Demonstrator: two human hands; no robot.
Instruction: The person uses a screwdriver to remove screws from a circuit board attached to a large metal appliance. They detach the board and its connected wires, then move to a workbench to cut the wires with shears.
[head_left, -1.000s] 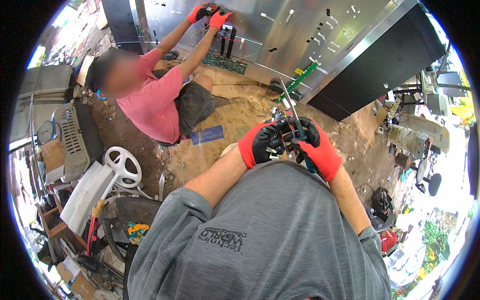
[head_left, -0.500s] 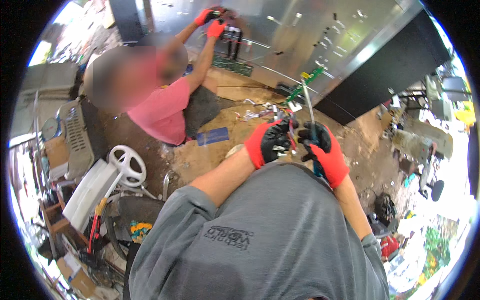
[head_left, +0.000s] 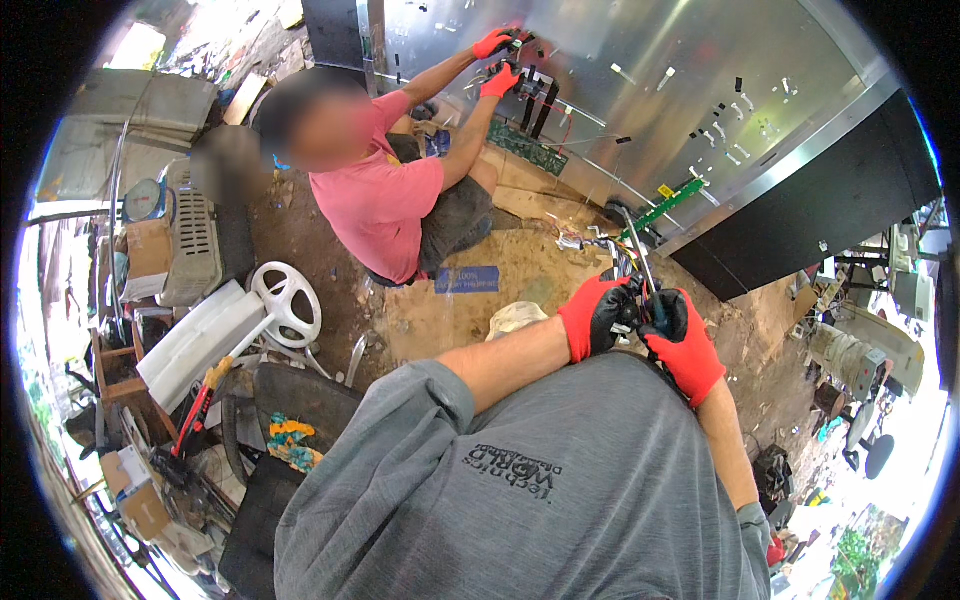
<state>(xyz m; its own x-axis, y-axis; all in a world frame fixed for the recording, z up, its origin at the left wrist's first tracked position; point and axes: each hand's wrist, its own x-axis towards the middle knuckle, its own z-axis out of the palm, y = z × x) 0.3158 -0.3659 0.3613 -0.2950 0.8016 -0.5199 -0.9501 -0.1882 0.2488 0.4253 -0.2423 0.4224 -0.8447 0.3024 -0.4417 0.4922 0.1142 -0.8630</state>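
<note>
My left hand (head_left: pixel 603 315), in a red and black glove, is closed around a bundle of thin coloured wires (head_left: pixel 622 262). Close against it, my gloved right hand (head_left: pixel 685 345) grips a screwdriver (head_left: pixel 641 250) whose long metal shaft points up and away from me. Most of its handle is hidden by my fingers. Just beyond the wires, a narrow green circuit board (head_left: pixel 668 207) leans at the lower edge of a large metal panel (head_left: pixel 600 125).
To my left a person (head_left: pixel 385 205) in a pink shirt and red gloves works at the panel. Flattened cardboard (head_left: pixel 420 325) covers the ground. A white wheel (head_left: pixel 287 303), a grey crate (head_left: pixel 190 230) and a chair (head_left: pixel 300 400) stand at left; piled scrap (head_left: pixel 850 355) lies at right.
My view has swung left, so the scene sits further right. My hands have drawn together, and the screwdriver shaft now lies close beside the wires. The other person remains at the panel.
</note>
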